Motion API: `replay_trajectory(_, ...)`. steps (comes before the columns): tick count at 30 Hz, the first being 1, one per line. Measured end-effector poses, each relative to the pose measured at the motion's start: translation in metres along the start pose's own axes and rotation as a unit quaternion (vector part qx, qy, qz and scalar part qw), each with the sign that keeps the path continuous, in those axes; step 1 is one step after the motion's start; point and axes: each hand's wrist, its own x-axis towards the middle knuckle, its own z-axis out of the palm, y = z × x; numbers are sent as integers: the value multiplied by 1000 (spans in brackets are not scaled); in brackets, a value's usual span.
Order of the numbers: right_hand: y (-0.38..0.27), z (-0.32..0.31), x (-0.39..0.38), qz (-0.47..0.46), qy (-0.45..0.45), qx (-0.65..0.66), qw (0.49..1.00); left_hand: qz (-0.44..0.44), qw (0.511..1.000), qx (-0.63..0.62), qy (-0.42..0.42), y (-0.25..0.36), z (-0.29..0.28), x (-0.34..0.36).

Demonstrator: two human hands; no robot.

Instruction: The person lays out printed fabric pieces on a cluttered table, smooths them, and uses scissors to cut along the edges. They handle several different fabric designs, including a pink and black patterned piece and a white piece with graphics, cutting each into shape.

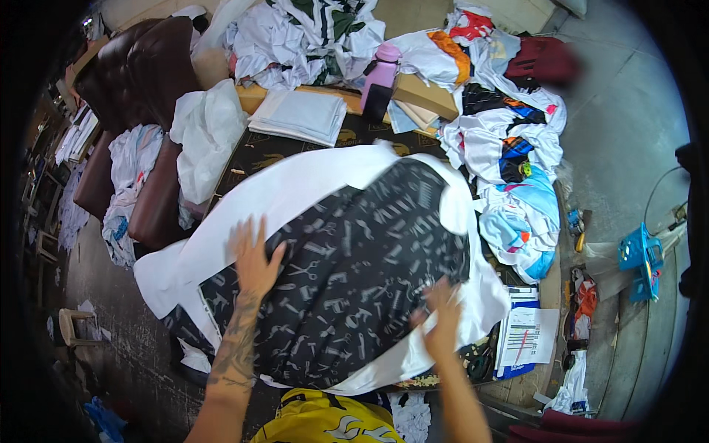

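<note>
Left hand [255, 260], fingers splayed, seemingly steadies black barber-tool-print fabric [343, 277] — right hand [442, 314] blurred, grip unclear.

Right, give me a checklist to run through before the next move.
1. Black cloth with a pale scissors-and-comb print lying smooth: not ok, ripples run across it.
2. White, curved-edged sheet material fully uncovered: not ok, the black cloth covers much of it.
3. Left grip open: ok, fingers spread, thumb apart.
4. Right grip touching the black cloth: cannot tell, it is motion-blurred.
5. Pink cylindrical bottle apart from the black cloth: ok, it is beyond the far edge.
6. White printed page outside the black cloth's edge: ok, it lies off to the right.
</note>
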Motion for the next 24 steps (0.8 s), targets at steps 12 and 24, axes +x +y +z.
replay_trajectory(12, 60, 39, 208, 53, -140, 97, 984, 31, 987, 21, -154, -41, 112, 169)
replay_trajectory(24, 29, 12, -60, -8, -467, -35, 884, -177, 966, 142, -121, -51, 47, 88)
